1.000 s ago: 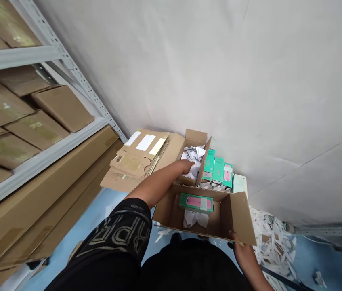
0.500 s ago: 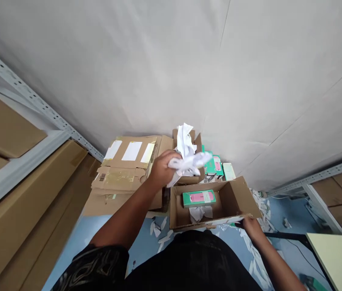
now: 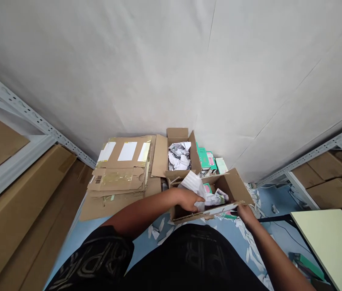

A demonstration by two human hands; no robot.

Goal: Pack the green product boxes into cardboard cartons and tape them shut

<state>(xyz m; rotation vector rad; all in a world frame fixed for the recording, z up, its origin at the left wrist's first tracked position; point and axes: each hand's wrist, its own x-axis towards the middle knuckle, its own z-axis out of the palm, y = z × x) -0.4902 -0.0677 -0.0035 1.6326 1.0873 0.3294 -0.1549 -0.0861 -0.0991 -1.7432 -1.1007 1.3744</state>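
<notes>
An open cardboard box (image 3: 233,186) is right in front of me. My left hand (image 3: 189,199) reaches inside it, fingers closed on white crumpled paper (image 3: 193,184). More crumpled paper (image 3: 217,198) lies in the box, partly over a green and pink product box (image 3: 207,188). My right hand (image 3: 245,214) grips the near right rim of the cardboard box. Behind it stands a second open carton (image 3: 177,133), filled with crumpled paper (image 3: 179,157).
Flattened cardboard (image 3: 119,173) is stacked at the left. Green product boxes (image 3: 204,158) stand behind the open box. Shelving with cartons (image 3: 337,190) flanks both sides. A pale tabletop (image 3: 331,242) is at lower right, and paper scraps (image 3: 251,246) litter the blue floor.
My left hand has moved down and right with the paper, from above the rear carton into the front box. The product box is now mostly covered. My right hand stays on the rim.
</notes>
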